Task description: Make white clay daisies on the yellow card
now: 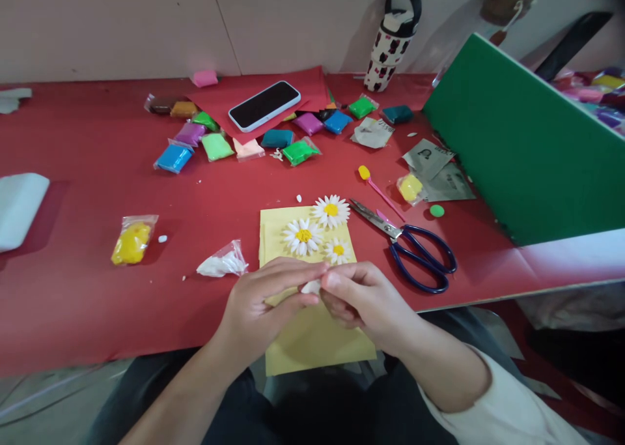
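Observation:
Between my two hands is a small piece of white modelling clay (311,287). The thumb and fingers of my left hand (266,295) close around its left side. My right hand (359,298) pinches it from the right, and part of the clay is hidden by the fingertips. Both hands are over a yellow sheet of paper (317,347) at the table's front edge. Just beyond them on the paper lie white clay daisies with yellow centres, a large one (303,236), another (331,210) and a smaller one (337,250).
Scissors (400,236) with dark blue handles lie right of the paper, near a pink clay tool (383,194). An open packet of white clay (224,260) and a yellow clay packet (133,242) are left. Behind are a phone (265,106), a bottle (390,44) and a green board (527,145).

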Available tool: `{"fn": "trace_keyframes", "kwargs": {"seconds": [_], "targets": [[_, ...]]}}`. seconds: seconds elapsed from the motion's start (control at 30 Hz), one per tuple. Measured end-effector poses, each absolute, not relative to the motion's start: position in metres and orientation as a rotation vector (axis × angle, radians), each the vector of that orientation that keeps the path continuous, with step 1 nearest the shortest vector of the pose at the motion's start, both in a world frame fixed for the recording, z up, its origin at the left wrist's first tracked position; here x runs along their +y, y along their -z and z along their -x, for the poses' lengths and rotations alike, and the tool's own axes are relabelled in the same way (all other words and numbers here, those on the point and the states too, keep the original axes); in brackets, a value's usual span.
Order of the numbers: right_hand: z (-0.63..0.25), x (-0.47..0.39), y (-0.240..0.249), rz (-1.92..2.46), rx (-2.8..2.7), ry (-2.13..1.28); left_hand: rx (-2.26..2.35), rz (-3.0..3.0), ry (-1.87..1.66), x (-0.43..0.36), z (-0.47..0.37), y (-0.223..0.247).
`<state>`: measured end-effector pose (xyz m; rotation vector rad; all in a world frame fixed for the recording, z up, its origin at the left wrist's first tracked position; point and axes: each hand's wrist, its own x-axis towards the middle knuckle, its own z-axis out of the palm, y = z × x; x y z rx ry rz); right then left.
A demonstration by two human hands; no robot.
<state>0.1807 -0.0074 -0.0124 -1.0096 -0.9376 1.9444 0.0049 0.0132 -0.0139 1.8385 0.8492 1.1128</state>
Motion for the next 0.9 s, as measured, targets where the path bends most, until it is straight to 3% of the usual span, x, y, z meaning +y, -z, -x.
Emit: {"fn": "trace_keyframes", "kwargs": {"seconds": [0.2, 0.43, 0.73, 0.8, 0.9], "targets": [[-0.183, -0.005, 0.012, 1.138, -0.995, -1.561, 1.035, -1.459, -1.19, 0.012, -0.005, 0.014], [-0.182, -0.009, 0.008, 1.116, -1.307, -1.121, 1.072, -1.447, -1.153, 0.009, -0.009, 0.015], [-0.183, -0.005, 0.007, 0.956, -1.569, -1.131, 0.917, -1.325, -0.938, 0.008, -0.011, 0.017], [-0.182, -0.007, 0.007, 1.003, -1.603, -0.966, 0.833, -1.168, -0.906, 0.005, -0.015, 0.016], [-0.178, -0.012, 0.011, 1.048, -1.782, -0.459, 0.666, -0.793, -0.832, 0.001, -0.024, 0.011]]}}
